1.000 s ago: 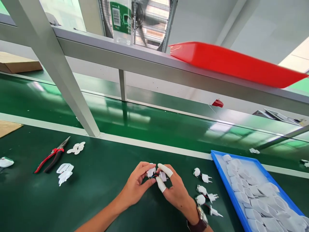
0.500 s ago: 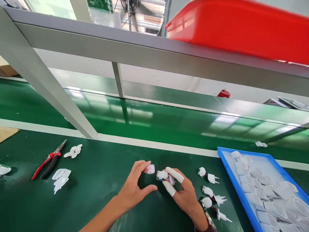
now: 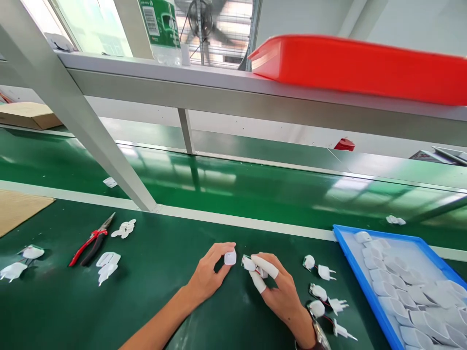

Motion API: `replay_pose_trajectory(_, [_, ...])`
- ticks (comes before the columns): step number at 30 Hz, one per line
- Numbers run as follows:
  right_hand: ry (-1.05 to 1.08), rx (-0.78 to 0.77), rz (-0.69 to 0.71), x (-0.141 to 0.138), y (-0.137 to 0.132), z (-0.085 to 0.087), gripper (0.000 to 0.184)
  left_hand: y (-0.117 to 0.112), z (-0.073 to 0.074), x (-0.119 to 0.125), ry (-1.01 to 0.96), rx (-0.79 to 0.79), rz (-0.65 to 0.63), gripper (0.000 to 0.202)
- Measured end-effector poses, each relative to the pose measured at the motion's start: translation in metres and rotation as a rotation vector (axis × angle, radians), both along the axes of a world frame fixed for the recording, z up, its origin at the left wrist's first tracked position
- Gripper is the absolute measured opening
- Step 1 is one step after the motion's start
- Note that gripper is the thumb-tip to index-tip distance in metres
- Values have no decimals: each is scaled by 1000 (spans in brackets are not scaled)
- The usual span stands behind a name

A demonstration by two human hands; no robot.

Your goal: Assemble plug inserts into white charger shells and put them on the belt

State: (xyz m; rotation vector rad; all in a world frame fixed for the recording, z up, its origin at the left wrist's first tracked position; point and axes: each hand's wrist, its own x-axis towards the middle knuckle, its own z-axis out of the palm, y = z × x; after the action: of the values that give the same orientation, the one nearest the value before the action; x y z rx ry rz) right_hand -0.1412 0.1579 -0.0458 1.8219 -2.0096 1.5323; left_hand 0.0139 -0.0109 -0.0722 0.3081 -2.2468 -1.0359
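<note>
Over the green counter [image 3: 153, 291] my left hand [image 3: 206, 279] pinches a white cap [image 3: 230, 256], my right hand [image 3: 282, 296] a plug body [image 3: 249, 263]; such fingertip holds may slip.

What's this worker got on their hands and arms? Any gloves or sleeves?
No gloves or sleeves in view. The left hand wears nothing. The right hand has two white finger cots, plus a wristwatch with a dark strap.

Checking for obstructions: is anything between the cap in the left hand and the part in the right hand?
Nothing visible. The left hand pinches the cap, the right hand the part; only green mat shows in the gap between them.
</note>
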Motion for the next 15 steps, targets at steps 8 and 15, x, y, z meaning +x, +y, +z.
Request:
replay_pose_trajectory(8, [-103,-48,48,18,-4,4,44,8,9,8,59,-87,31,39])
replay_pose_trajectory(15, [92,-87,-48,22,-2,1,51,11,8,10,118,-229,13,48])
